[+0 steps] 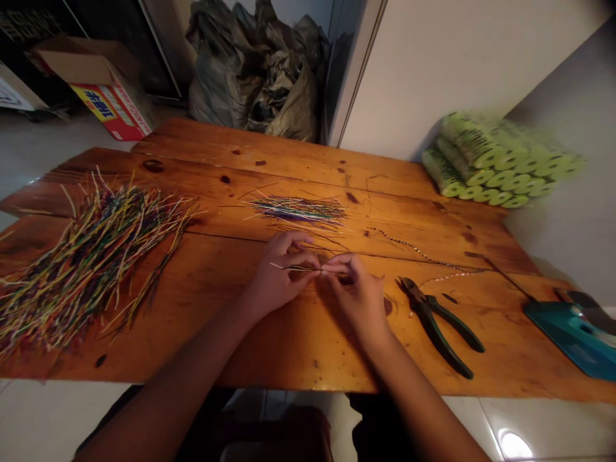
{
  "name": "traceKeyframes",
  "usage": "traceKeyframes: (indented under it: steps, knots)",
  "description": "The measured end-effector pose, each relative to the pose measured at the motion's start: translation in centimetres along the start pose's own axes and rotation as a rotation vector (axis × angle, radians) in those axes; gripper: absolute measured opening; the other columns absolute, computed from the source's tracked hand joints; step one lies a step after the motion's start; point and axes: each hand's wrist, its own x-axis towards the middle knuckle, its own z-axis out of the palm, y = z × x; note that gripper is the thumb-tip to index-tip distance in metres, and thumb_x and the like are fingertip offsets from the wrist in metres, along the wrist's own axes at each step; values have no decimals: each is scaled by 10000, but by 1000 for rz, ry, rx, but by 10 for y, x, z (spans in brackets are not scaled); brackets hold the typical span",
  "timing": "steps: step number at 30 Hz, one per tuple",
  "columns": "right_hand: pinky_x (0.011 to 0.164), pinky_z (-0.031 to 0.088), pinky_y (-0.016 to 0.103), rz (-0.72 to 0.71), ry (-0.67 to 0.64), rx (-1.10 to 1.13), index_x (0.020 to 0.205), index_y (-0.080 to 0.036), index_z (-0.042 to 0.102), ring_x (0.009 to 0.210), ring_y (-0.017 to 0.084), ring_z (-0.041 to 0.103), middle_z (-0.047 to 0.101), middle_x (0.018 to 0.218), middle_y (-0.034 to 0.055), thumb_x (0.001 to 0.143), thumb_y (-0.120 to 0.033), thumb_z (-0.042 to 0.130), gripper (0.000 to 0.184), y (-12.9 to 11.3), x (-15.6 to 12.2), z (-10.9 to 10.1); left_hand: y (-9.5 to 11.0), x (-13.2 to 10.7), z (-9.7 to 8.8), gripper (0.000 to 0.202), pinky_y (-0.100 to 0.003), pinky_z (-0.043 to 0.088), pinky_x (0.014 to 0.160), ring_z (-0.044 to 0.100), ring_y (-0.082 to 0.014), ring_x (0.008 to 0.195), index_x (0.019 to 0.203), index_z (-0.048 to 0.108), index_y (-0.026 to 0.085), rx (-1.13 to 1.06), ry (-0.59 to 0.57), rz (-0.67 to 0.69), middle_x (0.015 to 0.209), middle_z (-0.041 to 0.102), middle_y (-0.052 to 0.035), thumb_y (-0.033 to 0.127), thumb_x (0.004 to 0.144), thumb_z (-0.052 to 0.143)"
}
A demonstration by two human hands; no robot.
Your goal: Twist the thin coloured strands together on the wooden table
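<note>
My left hand (283, 276) and my right hand (353, 298) meet above the wooden plank table (289, 353), pinching a few thin wire strands (301, 269) between their fingertips. Just beyond my hands lies a small bundle of multicoloured wires (298, 210). A much larger loose heap of coloured wire strands (91, 263) spreads to my left. To the right of my right hand rest dark green-handled pliers (436, 324), with a long twisted wire (423, 253) running past their jaws.
A teal tool (570, 337) sits at the table's right edge. Stacked green rolls (495, 163) stand beyond the far right corner. Behind the table are a grey sack pile (255, 77) and an open cardboard box (96, 83). Tiled floor shows below the near edge.
</note>
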Motion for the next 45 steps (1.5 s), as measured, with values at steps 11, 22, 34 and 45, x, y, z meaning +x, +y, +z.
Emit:
traceKeyframes:
  steps: [11, 22, 34, 45]
  knots:
    - [630, 470, 234, 269, -71, 670, 951, -242, 540, 724, 118, 622, 678, 864, -6, 669, -196, 672, 316, 11, 11, 8, 1, -4, -3, 105, -359, 388, 792, 504, -192, 870, 819, 654, 268, 236, 49, 162, 980, 611, -19, 215, 777, 574]
    - [786, 441, 250, 245, -193, 800, 979, -277, 544, 822, 104, 588, 641, 925, -30, 707, -182, 650, 307, 8, 13, 3, 0, -4, -3, 79, -329, 389, 746, 522, -164, 801, 826, 646, 247, 254, 115, 184, 909, 621, -20, 215, 773, 596]
    - [455, 378, 171, 319, -110, 852, 924, -263, 595, 607, 77, 557, 675, 860, -29, 642, -187, 709, 314, 10, 15, 8, 4, -4, -3, 77, -319, 388, 743, 537, -158, 800, 837, 640, 232, 279, 128, 182, 861, 612, -15, 230, 768, 606]
    - [505, 443, 175, 293, -11, 745, 881, -231, 613, 702, 114, 604, 696, 797, -9, 652, -232, 715, 251, -2, 10, 6, 7, -3, -6, 64, -323, 405, 754, 549, -158, 800, 811, 633, 220, 253, 170, 179, 835, 603, -18, 224, 748, 622]
